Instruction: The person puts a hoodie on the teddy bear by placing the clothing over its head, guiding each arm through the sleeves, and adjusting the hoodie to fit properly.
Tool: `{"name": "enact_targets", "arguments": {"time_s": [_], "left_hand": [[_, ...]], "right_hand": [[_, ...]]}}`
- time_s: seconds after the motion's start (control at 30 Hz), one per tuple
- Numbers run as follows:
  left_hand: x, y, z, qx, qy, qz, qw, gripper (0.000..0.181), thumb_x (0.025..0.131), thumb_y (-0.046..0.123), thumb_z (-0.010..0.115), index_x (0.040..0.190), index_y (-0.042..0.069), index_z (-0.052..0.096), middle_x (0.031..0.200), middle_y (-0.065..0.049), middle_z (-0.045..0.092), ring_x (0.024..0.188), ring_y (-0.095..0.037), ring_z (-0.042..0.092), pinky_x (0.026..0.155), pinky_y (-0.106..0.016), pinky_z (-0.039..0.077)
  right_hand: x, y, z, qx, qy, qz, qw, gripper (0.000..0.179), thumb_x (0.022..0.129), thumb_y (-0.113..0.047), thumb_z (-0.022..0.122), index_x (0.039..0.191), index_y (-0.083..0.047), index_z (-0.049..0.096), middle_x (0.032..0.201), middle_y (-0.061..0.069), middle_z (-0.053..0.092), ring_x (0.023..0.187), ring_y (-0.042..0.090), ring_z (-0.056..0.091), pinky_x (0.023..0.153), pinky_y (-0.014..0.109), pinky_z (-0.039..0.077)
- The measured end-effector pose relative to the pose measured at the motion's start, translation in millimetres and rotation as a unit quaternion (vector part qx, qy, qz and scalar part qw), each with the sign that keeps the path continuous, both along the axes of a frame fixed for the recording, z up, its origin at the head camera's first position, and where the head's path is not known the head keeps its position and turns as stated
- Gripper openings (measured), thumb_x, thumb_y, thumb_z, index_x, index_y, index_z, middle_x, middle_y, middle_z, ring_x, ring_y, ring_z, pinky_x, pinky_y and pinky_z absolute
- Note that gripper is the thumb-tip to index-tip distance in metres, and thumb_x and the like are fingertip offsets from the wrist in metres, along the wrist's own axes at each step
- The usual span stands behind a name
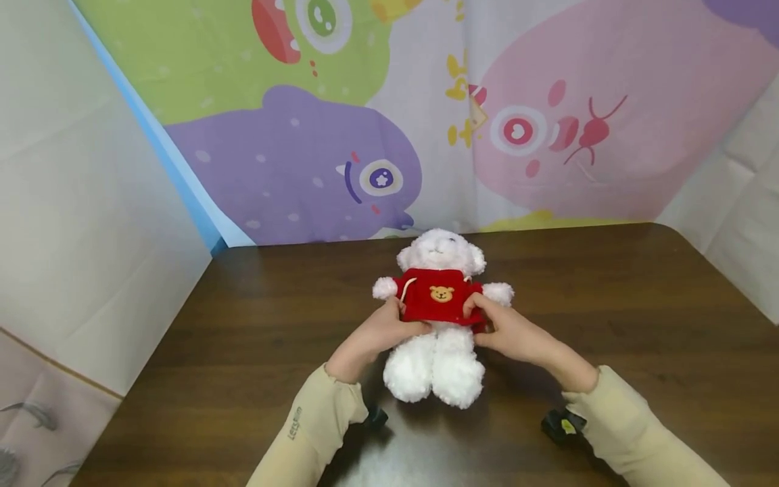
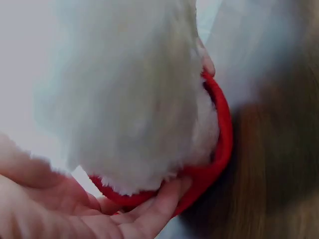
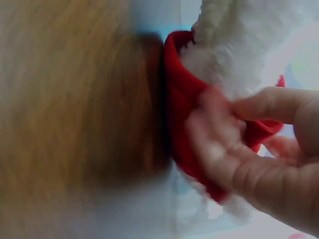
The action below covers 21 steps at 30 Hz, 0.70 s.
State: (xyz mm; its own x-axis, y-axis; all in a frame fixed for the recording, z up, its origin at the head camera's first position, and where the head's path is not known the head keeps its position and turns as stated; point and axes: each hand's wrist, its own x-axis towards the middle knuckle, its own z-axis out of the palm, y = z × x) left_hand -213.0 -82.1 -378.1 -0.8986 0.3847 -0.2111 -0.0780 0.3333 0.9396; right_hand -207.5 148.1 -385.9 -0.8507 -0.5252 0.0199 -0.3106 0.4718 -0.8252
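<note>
A white plush teddy bear [image 1: 435, 365] lies on its back, head toward the far table edge and feet toward the person. It wears a red hoodie [image 1: 420, 301] with a bear-face patch and pale drawstrings. My left hand [image 1: 386, 328] grips the hoodie's hem at the bear's left-hand side in the head view; in the left wrist view its fingers [image 2: 159, 206] curl at the red edge. On the other side, my right hand [image 1: 511, 331] pinches the hem, with thumb [image 3: 269, 104] and blurred fingers about the red cloth. White fur shows inside the hem opening.
The dark wooden table [image 1: 274, 304] reaches back to a cartoon-printed curtain [image 1: 292, 169]. Pale panels stand at the left [image 1: 109, 203] and right. Black wrist devices [image 1: 561, 426] sit beneath both beige sleeves [image 1: 316, 419].
</note>
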Motion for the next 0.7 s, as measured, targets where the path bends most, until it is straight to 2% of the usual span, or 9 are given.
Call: {"name": "enact_targets", "arguments": {"time_s": [0.13,0.3,0.4,0.5,0.57,0.63,0.7], "left_hand": [[-0.8,1.5,-1.7,-0.002,-0.006,-0.013,0.9999,0.047,0.079,0.020,0.065,0.118,0.005,0.044,0.113,-0.007,0.055,0.098,-0.017,0.050,0.084,-0.034,0.046],[0.7,1.6,-2.9,-0.006,-0.013,-0.015,0.9998,0.050,0.080,0.023,0.065,0.121,0.005,0.041,0.117,-0.007,0.052,0.102,-0.018,0.050,0.087,-0.036,0.045],[1.0,1.3,1.1,-0.002,-0.038,-0.015,0.9991,0.054,0.082,0.031,0.064,0.123,0.006,0.038,0.119,-0.007,0.050,0.103,-0.019,0.049,0.084,-0.036,0.047],[-1.4,2.0,5.5,-0.001,-0.073,-0.004,0.9974,0.055,0.088,0.043,0.052,0.125,0.006,0.035,0.120,-0.009,0.047,0.100,-0.021,0.050,0.082,-0.036,0.048],[-3.0,2.5,5.3,-0.004,-0.088,0.016,0.9960,0.053,0.092,0.045,0.043,0.125,0.004,0.035,0.119,-0.011,0.047,0.097,-0.022,0.051,0.081,-0.037,0.048],[-3.3,3.5,2.7,-0.014,-0.090,0.041,0.9950,0.045,0.095,0.040,0.039,0.120,0.002,0.038,0.115,-0.013,0.048,0.091,-0.022,0.052,0.079,-0.035,0.049],[-2.2,4.1,0.2,-0.019,-0.081,0.059,0.9948,0.031,0.096,0.027,0.042,0.112,0.001,0.040,0.112,-0.014,0.050,0.087,-0.021,0.053,0.075,-0.033,0.050]], "right_hand": [[-2.7,0.0,-2.8,-0.060,-0.047,-0.026,0.9968,0.025,0.080,0.004,0.053,0.102,-0.005,0.044,0.105,0.014,0.043,0.093,0.027,0.043,0.069,0.031,0.046],[-1.3,0.7,-2.4,-0.044,-0.013,-0.044,0.9980,0.024,0.079,0.005,0.054,0.100,-0.004,0.047,0.102,0.013,0.047,0.094,0.027,0.044,0.076,0.034,0.041],[-1.8,1.4,-1.7,-0.029,0.001,-0.061,0.9977,0.025,0.078,0.007,0.054,0.099,-0.004,0.048,0.101,0.014,0.049,0.089,0.026,0.045,0.074,0.034,0.042],[-3.5,3.2,-1.5,-0.022,0.008,-0.078,0.9966,0.025,0.075,0.010,0.053,0.096,-0.004,0.051,0.100,0.015,0.051,0.082,0.025,0.046,0.068,0.032,0.044],[-4.8,5.2,-1.6,-0.022,0.007,-0.081,0.9965,0.022,0.075,0.010,0.053,0.093,-0.004,0.054,0.099,0.015,0.053,0.081,0.025,0.047,0.067,0.031,0.046],[-5.7,7.3,-2.4,-0.029,0.003,-0.075,0.9967,0.019,0.075,0.010,0.053,0.089,-0.003,0.056,0.098,0.014,0.055,0.084,0.025,0.048,0.067,0.031,0.049],[-6.3,8.7,-2.6,-0.035,0.001,-0.066,0.9972,0.016,0.076,0.010,0.053,0.085,-0.002,0.059,0.096,0.014,0.057,0.087,0.026,0.049,0.069,0.030,0.050]]}}
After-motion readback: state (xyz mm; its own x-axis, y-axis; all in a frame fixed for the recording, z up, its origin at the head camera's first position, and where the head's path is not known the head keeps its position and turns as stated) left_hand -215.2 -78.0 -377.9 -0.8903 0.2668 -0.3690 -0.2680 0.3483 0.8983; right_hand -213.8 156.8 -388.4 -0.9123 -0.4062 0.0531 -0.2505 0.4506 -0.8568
